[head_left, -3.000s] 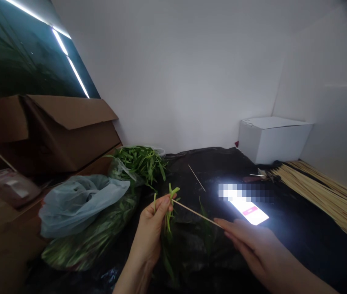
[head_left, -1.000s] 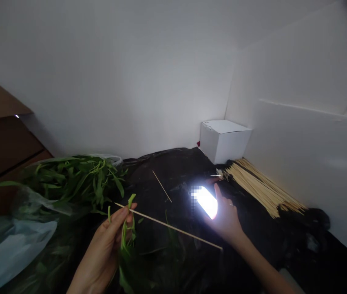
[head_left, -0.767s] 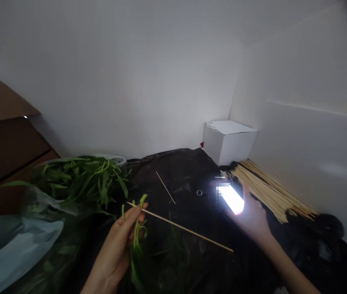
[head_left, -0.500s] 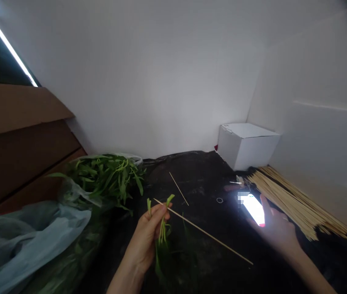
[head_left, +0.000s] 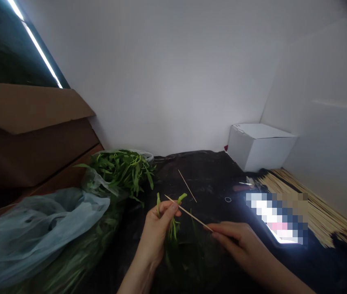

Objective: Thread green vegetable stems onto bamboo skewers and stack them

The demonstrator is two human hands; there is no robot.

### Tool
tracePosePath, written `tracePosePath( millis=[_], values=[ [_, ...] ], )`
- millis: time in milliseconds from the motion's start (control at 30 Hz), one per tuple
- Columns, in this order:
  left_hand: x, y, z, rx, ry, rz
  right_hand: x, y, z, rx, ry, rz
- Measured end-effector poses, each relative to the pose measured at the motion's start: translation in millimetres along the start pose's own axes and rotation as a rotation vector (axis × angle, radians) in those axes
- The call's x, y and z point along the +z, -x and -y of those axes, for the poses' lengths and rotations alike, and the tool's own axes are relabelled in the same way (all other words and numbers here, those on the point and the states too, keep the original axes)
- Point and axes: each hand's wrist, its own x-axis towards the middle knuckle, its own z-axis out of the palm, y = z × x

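Observation:
My left hand [head_left: 160, 225] is closed on several green leafy stems [head_left: 173, 230], their cut ends poking up past the thumb and their leaves hanging down into shadow. The pointed end of a thin wooden skewer [head_left: 196, 218] crosses those stems under my left thumb. Lower along it, my right hand [head_left: 240, 241] pinches the skewer between thumb and fingers. Whether the skewer pierces the stems or only lies against them, I cannot tell. Right of my right hand lies a phone [head_left: 272, 222] with a bright, partly blurred-out screen.
Many skewers [head_left: 308, 204] lie at the right, before a white box [head_left: 261, 145]. A lone stick [head_left: 187, 185] and a small ring [head_left: 228, 199] rest on black sheeting [head_left: 204, 163]. Leafy greens [head_left: 124, 169] in plastic, a pale bag [head_left: 51, 224] and cardboard [head_left: 45, 139] stand left.
My right hand has left the phone, moved left and taken hold of the skewer. The left hand keeps its grip on the stems. The view has shifted slightly left.

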Motion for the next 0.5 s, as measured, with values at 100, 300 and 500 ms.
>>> tracePosePath(
  millis=[100, 300, 500],
  values=[
    [-1, 2, 0, 0.025, 0.007, -0.013, -1, -3, 3, -0.008, 0.002, -0.013],
    [0, 6, 1, -0.006, -0.057, 0.052, 3, -7, 12, -0.032, -0.035, -0.025],
    [-40, -11, -21, 0.144, -0.103, -0.032, -35, -5, -7, 0.215, -0.145, -0.175]
  ],
)
